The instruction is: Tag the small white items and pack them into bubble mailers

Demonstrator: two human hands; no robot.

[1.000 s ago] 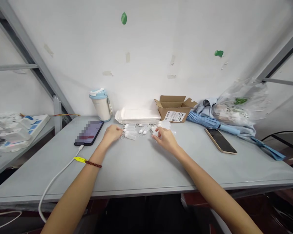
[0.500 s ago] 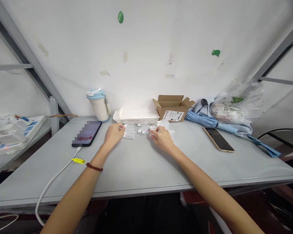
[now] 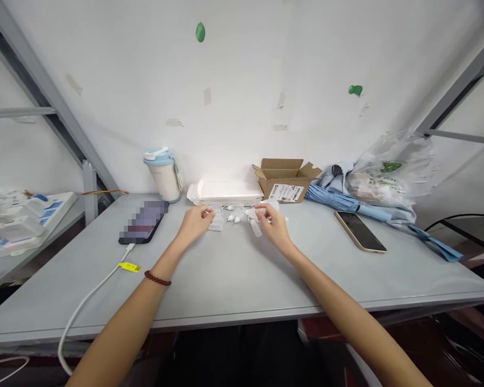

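Centrally, left hand (image 3: pixel 196 223) is bent at the fingers, thumb and forefinger drawn close together, at the near-left edge of a row of small white pieces (image 3: pixel 215 221); whether it grips one cannot be told. Right hand (image 3: pixel 276 228) is curled, thumb and forefinger close to one another; a loose white piece (image 3: pixel 255 228) lies just below their tips, grip unclear. Between the hands: a small cluster of white pieces (image 3: pixel 237 216) on the grey surface (image 3: pixel 234 274).

Beyond both hands: stack of flat white packets (image 3: pixel 229 192). Behind right hand: open cardboard box (image 3: pixel 288 185), label facing the person. Right of that hand: phone in a light case (image 3: pixel 361 231), lying flat; farther off, folded blue umbrella (image 3: pixel 336 199) and clear plastic bag (image 3: pixel 391 177).

Left of left hand: dark phone (image 3: pixel 143 223), with white cable (image 3: pixel 83 306) plugged in and yellow tag (image 3: pixel 129 266). Behind left hand: upright blue-lidded cup (image 3: pixel 164 178). Left wrist: dark red beaded bracelet (image 3: pixel 157 278).
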